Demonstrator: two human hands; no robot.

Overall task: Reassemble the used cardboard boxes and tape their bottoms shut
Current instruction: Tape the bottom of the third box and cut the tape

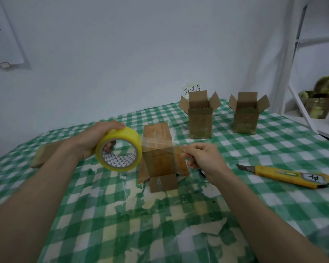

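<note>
Two hands share the work: the left hand point(95, 141) grips the tape roll point(119, 149), the right hand point(201, 158) pinches the clear strip point(158, 144) over the upturned box point(160, 158) mid-worktop point(179, 215), so keep it taut and centred on the seam before pressing down.

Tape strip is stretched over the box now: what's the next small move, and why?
Probably lower the strip onto the box and press it down. It spans taut from the roll in the left hand to the right hand's pinch, seemingly not stuck yet; the knife waits for cutting.
</note>
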